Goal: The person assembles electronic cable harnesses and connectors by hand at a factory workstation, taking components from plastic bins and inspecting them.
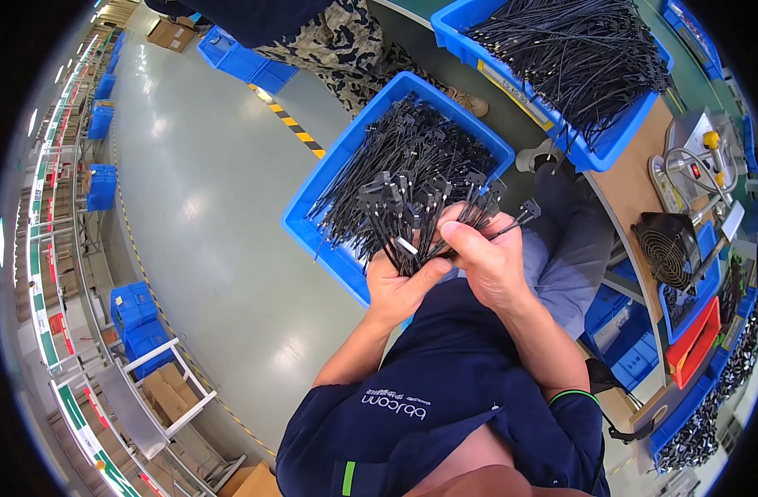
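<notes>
My left hand (389, 291) is closed round a thick bundle of short black cables (391, 207), their black connector ends fanned upward. One small white piece shows among them, near my thumb. Beside it my right hand (496, 267) pinches several black cables of the same kind, whose connectors stick out past the fingers. Both hands meet over the near edge of a blue bin (333, 263). Inside that bin lies a loose heap of similar black cables (412, 137). My fingers cover the lower part of the bundle.
A second blue bin (596, 157), piled with black cables, stands on the workbench (631, 178) at upper right. A black fan (667, 253), a metal fixture (697, 170) and a red tray (695, 341) are on the right. Another person (329, 50) in camouflage trousers stands ahead.
</notes>
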A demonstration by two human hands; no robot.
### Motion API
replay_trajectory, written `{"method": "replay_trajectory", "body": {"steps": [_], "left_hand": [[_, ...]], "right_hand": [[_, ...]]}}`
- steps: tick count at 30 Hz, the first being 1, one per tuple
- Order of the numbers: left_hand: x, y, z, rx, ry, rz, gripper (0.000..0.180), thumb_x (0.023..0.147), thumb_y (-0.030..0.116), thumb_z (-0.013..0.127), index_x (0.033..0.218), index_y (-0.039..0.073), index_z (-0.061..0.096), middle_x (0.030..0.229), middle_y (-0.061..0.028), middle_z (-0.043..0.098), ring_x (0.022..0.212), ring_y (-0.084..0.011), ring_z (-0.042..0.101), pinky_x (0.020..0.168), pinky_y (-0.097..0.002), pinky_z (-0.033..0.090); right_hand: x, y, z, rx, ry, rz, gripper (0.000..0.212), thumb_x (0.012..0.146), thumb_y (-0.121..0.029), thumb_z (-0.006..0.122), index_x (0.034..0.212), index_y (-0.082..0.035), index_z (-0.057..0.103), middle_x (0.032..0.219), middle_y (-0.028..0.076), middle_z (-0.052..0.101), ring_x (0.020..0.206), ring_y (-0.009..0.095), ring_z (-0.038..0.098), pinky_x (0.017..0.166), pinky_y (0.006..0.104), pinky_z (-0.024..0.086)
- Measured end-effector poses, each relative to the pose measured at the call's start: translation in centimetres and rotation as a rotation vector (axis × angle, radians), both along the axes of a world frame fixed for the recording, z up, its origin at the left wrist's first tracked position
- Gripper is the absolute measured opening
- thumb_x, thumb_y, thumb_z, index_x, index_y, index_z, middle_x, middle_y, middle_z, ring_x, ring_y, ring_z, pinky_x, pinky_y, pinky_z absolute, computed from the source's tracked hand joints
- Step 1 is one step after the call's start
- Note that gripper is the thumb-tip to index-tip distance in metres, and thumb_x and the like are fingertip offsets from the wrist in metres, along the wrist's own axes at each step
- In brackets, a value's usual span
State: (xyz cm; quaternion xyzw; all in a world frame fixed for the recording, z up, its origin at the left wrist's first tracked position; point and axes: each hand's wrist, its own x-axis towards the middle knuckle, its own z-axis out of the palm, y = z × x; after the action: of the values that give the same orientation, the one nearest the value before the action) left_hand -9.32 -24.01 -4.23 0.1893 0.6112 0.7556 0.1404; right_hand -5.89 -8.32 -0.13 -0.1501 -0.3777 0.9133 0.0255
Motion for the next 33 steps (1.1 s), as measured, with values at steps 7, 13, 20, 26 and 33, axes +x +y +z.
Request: {"method": "replay_trajectory", "body": {"steps": [7, 13, 20, 26, 33], "left_hand": [[-0.2, -0.1, 0.4, -0.063, 0.018, -0.021, 0.032, 0.092, 0.012, 0.08, 0.12, 0.0, 0.072, 0.109, -0.0065, 0.076, 0.097, -0.014, 0.07, 0.085, -0.0294, 0.055], [-0.4, 0.6, 0.0, -0.055, 0.097, 0.028, 0.031, 0.095, 0.021, 0.079, 0.117, -0.001, 0.073, 0.104, -0.0079, 0.076, 0.091, -0.0146, 0.071, 0.081, -0.0286, 0.055], [0.1, -0.7, -0.3, -0.05, -0.236, -0.056, 0.035, 0.101, 0.029, 0.071, 0.115, -0.002, 0.073, 0.1, -0.0066, 0.075, 0.086, -0.0145, 0.068, 0.076, -0.029, 0.053], [-0.4, 0.3, 0.2, -0.1, 0.054, 0.0, 0.035, 0.103, 0.03, 0.067, 0.117, -0.001, 0.072, 0.077, -0.0009, 0.064, 0.065, -0.0071, 0.055, 0.058, -0.0251, 0.042], [-0.3, -0.1, -0.1, -0.089, -0.053, -0.037, 0.031, 0.103, 0.027, 0.067, 0.116, -0.001, 0.071, 0.082, -0.0026, 0.067, 0.068, -0.0088, 0.058, 0.062, -0.0263, 0.046]], "right_hand": [[-0.4, 0.1, 0.5, 0.065, -0.052, 0.052, 0.007, 0.093, -0.006, 0.073, 0.098, -0.002, 0.073, 0.091, 0.001, 0.073, 0.079, 0.007, 0.063, 0.07, 0.0249, 0.049], [-0.5, -0.1, 0.1, 0.096, 0.015, -0.007, 0.005, 0.093, -0.006, 0.071, 0.096, -0.002, 0.073, 0.088, 0.0, 0.072, 0.077, 0.007, 0.062, 0.069, 0.0242, 0.048], [-0.2, 0.5, 0.5, 0.028, -0.018, 0.005, 0.009, 0.095, -0.007, 0.068, 0.099, 0.0, 0.072, 0.09, 0.003, 0.072, 0.08, 0.01, 0.065, 0.071, 0.0274, 0.051], [-0.4, 0.0, -0.3, 0.138, 0.059, -0.021, 0.007, 0.094, -0.004, 0.07, 0.101, -0.001, 0.07, 0.096, 0.005, 0.072, 0.083, 0.012, 0.066, 0.073, 0.0291, 0.054], [-0.4, 0.4, 0.2, 0.05, 0.07, 0.012, 0.01, 0.091, -0.005, 0.07, 0.1, -0.001, 0.07, 0.097, 0.004, 0.07, 0.079, 0.008, 0.061, 0.071, 0.0262, 0.047]]}}
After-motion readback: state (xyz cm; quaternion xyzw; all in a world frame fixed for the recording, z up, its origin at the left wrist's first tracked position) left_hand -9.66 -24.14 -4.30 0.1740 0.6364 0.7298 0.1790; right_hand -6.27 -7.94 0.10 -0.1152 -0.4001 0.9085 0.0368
